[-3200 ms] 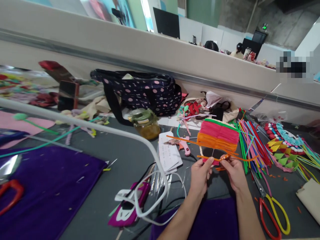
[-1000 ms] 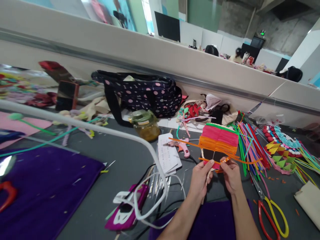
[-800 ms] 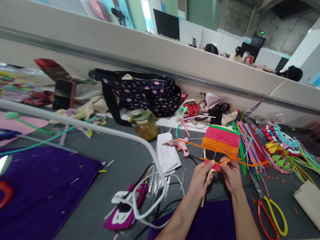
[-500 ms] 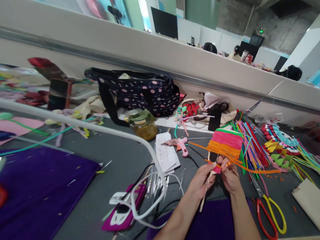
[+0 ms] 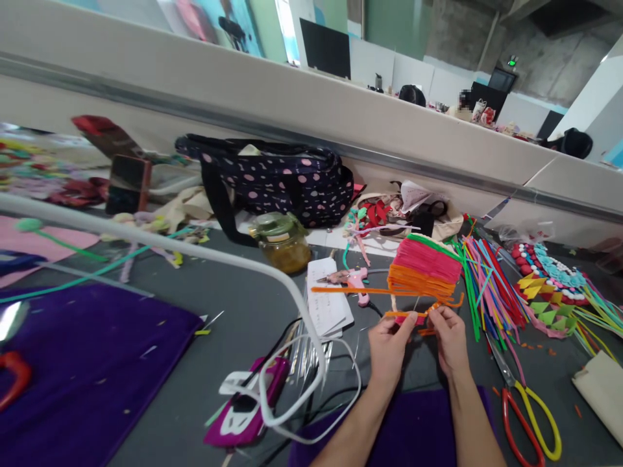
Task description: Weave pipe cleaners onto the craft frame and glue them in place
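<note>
A pink-and-orange woven panel [image 5: 424, 269] is held just above the grey table [image 5: 243, 305], centre-right. The left hand [image 5: 389, 344] and right hand [image 5: 450, 338] pinch an orange pipe cleaner [image 5: 360, 290] at its near edge. Loose coloured stems [image 5: 491, 285] and scissors [image 5: 528, 405] crowd the right; bare tabletop lies left.

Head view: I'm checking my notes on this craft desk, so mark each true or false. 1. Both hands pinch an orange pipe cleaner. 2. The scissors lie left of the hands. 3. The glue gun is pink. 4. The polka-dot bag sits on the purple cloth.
1. True: the left hand and right hand pinch the orange pipe cleaner at the woven piece.
2. False: the scissors lie right of the hands.
3. True: the glue gun is pink.
4. False: the polka-dot bag sits by the partition, apart from the purple cloth.
</note>
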Motion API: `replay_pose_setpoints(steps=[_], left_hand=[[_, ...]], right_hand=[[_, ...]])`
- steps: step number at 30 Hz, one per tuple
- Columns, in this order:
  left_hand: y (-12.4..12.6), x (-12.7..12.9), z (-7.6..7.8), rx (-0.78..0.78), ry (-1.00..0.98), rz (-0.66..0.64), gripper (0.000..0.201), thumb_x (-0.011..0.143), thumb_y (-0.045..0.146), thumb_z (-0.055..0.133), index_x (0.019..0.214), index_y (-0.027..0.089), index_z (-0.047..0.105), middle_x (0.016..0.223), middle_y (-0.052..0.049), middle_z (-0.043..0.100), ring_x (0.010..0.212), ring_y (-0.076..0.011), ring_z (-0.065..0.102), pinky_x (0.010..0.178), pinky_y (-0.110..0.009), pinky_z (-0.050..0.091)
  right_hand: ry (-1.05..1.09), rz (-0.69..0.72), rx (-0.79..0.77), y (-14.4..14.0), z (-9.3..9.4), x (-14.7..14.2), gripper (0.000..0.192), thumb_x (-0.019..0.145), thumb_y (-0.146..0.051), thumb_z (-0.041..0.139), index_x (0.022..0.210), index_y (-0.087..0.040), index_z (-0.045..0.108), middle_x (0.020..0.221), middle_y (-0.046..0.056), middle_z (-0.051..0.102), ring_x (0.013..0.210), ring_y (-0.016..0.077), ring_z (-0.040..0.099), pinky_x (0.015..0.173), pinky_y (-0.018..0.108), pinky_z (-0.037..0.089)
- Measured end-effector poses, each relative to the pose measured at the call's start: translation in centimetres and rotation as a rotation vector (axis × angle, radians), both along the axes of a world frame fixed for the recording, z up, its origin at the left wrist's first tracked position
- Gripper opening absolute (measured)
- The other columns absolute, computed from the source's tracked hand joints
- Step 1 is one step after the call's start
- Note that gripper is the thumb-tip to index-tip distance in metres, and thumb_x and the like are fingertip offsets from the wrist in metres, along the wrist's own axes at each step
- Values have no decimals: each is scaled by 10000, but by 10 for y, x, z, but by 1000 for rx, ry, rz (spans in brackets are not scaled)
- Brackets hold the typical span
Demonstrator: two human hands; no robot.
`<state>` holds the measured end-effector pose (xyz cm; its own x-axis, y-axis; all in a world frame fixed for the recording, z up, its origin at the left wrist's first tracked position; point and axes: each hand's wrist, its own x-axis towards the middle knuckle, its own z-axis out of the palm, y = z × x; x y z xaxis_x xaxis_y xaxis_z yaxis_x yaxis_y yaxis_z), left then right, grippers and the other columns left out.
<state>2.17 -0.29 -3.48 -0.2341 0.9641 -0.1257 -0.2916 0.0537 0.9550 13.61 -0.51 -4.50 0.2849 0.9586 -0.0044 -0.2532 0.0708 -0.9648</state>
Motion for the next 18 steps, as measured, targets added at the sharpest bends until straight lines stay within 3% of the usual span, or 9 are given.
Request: replay_pose_setpoints(steps=[4,9,18], left_hand=[[0,1,0,-25,-2,-12,241,616,389,747,576,160,683,467,18,559,409,-81,437,369,-190,309],[2,0,6,-122,-196,-73,319,561,415,780,552,140,618,424,32,529,340,-61,398,311,-176,232],[9,-6,2,-293,-471,-327,331,570,384,786,616,134,575,420,58,517,291,-23,366,275,-134,201]], right_hand=[[-26,16,-3,-1,3,-1,218,733,-356,694,672,-166,606,625,-27,558,599,104,492,606,224,397],[-21,17,1,-1,0,1,203,730,-352,700,689,-163,639,653,-6,609,622,119,537,627,240,430],[-80,11,49,-5,-2,6,158,739,-327,696,736,-171,673,687,2,634,649,136,585,648,261,470]])
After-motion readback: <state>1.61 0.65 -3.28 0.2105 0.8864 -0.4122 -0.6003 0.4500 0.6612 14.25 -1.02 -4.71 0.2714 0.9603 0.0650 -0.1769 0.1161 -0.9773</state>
